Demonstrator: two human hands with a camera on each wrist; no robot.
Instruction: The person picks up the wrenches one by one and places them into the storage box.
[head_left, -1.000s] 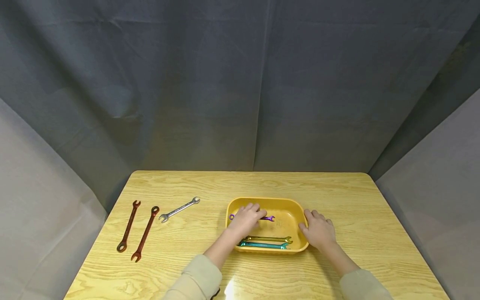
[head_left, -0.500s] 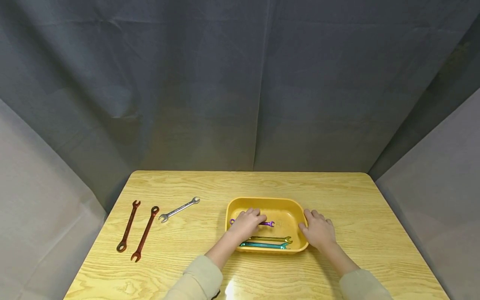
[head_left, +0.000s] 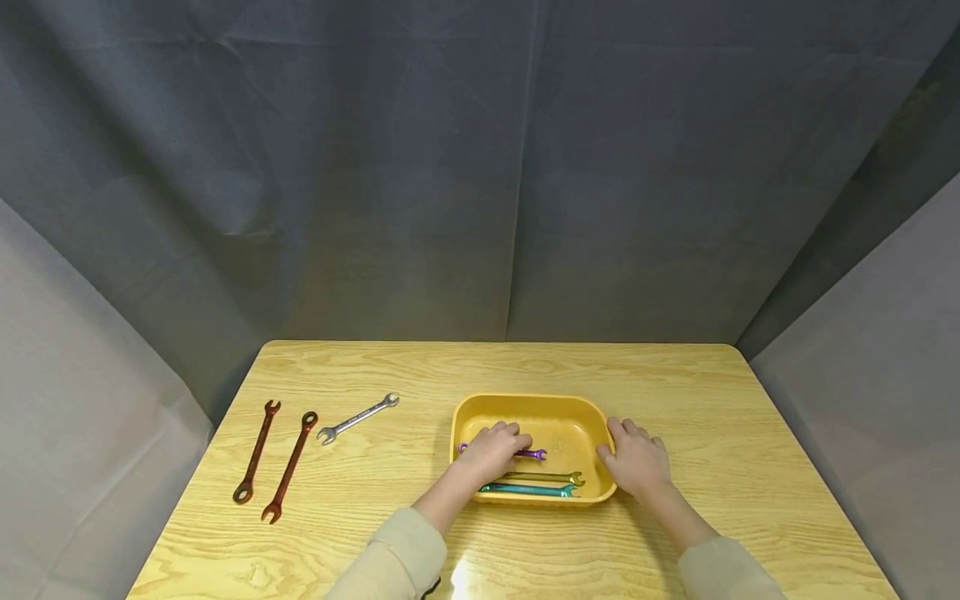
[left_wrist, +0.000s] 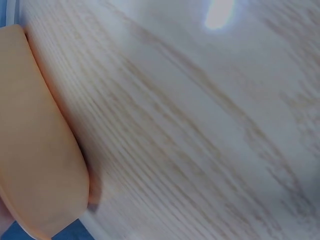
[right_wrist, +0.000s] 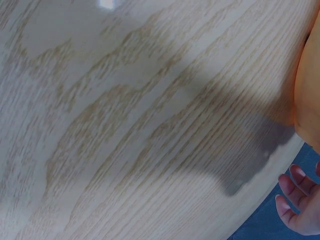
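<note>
A tray (head_left: 528, 404) sits on the table (head_left: 675, 383) just right of centre, toward the near edge. Inside it, three wrenches lie crosswise, one behind another: the rearmost wrench (head_left: 532, 454) mid-tray, the middle wrench (head_left: 543, 477) in front of it, the nearest wrench (head_left: 528, 490) against the front wall. The left hand (head_left: 491, 450) lies in the tray, over the rearmost wrench's left part. The right hand (head_left: 637, 462) rests against the tray's right wall, outside. Well apart on the table's left lie three more: a slanted wrench (head_left: 358, 418) nearest the tray, then two long ones side by side, the inner wrench (head_left: 290, 467) and the outer wrench (head_left: 257, 452) leftmost. A curtain (head_left: 480, 167) hangs behind the table
</note>
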